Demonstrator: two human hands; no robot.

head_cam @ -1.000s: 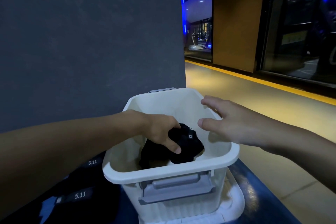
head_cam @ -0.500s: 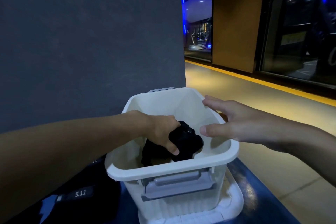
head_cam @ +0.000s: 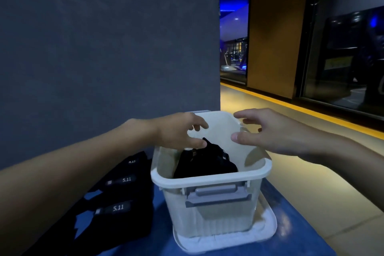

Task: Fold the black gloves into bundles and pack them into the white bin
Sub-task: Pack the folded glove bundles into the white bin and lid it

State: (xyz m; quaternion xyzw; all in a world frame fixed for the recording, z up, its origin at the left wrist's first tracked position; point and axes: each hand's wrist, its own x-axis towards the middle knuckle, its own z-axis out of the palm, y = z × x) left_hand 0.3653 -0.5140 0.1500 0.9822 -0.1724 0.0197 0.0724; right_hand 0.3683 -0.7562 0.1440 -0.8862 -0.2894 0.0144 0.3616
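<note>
**Seat the bundle, then go back for the next pair**

The folded glove bundle (head_cam: 205, 162) lies inside the white bin (head_cam: 207, 182), heaped against the left and near walls, with one corner poking up toward the rim. The left hand (head_cam: 178, 131) hovers over the bin's left side. Its fingers (head_cam: 199, 123) are loosely curled around nothing, and the thumb tip sits right at that raised corner; whether it touches cannot be told. The right hand (head_cam: 270, 131) hangs spread and relaxed above the right rim, holding nothing.

The placing looks nearly done. A flat press on the raised corner would probably keep the fold from springing open and leave room on the right for later bundles. A hand resting on the rim would steady the bin, which stands on its white lid (head_cam: 268, 233) and might slide on it.

More black gloves (head_cam: 120, 193) lie unfolded on the blue desk (head_cam: 301, 224), just left of the bin, so the left hand is the nearer one for the next reach.
</note>
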